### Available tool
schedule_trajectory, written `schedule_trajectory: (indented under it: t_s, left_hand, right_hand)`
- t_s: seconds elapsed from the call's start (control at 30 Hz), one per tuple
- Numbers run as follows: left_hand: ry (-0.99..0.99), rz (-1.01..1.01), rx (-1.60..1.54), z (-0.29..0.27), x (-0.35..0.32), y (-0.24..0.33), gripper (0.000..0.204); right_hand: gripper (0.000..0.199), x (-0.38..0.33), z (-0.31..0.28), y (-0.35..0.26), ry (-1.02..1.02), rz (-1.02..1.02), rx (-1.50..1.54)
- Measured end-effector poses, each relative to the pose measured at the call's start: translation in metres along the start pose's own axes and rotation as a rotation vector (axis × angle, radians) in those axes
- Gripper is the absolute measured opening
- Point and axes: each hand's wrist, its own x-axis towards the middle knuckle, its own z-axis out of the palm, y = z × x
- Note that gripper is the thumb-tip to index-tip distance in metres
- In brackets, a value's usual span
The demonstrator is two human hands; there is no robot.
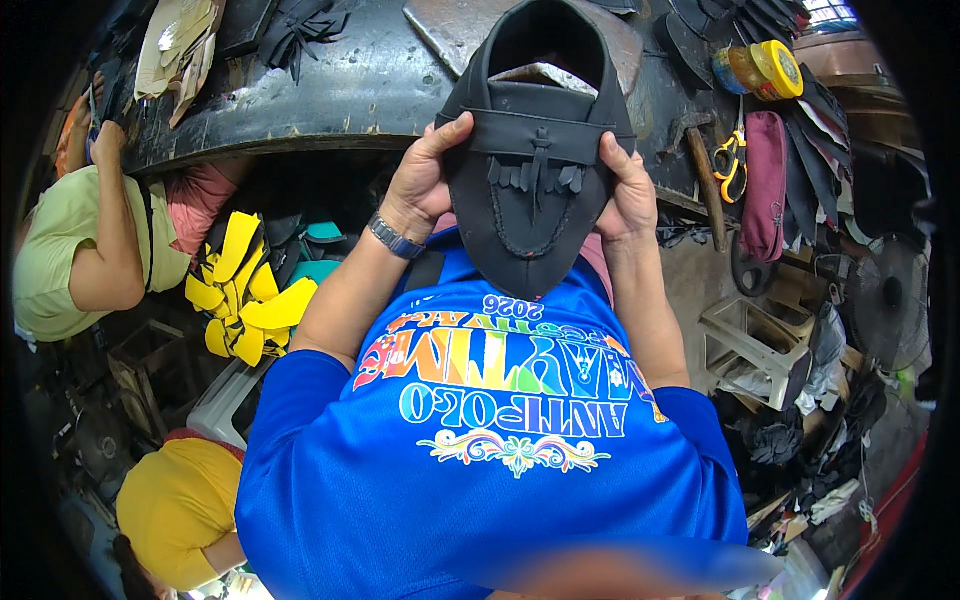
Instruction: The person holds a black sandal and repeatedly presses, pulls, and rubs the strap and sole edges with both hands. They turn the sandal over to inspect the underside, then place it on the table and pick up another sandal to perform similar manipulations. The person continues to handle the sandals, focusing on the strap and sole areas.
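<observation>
From here I see a black leather-like, tasselled shoe upper with braided trim (540, 185) held over the tabletop's dark near edge (330, 125), toe chestward. The left hand (425, 180) and right hand (630, 195) are partly closed on opposite sides, thumbs on top, other fingers mostly hidden, probably keeping it level and its face uncovered. A wooden-handled hammer (706, 185) and yellow-handled scissors (732, 165) lie rightward by that edge, presumably for easy reach.

Left hand (425, 180) and right hand (629, 192) grip, thumbs (453, 132) angled inward.
</observation>
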Motion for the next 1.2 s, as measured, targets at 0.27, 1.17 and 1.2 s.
schedule_trajectory:
  t_s: [0.27, 1.17, 1.2]
  left_hand:
    - [-0.037, -0.039, -0.073, 0.002, 0.002, -0.002, 0.040]
    - [0.180, 0.597, 0.989, 0.023, 0.053, 0.091, 0.041]
    - [0.182, 0.592, 1.028, 0.028, 0.053, 0.091, 0.040]
  right_hand:
    - [0.039, -0.004, 0.010, 0.000, 0.026, 0.021, 0.008]
    - [0.073, 0.063, 0.037, -0.029, -0.319, -0.640, -1.745]
    - [0.076, 0.059, 0.039, -0.035, -0.257, -0.489, -1.547]
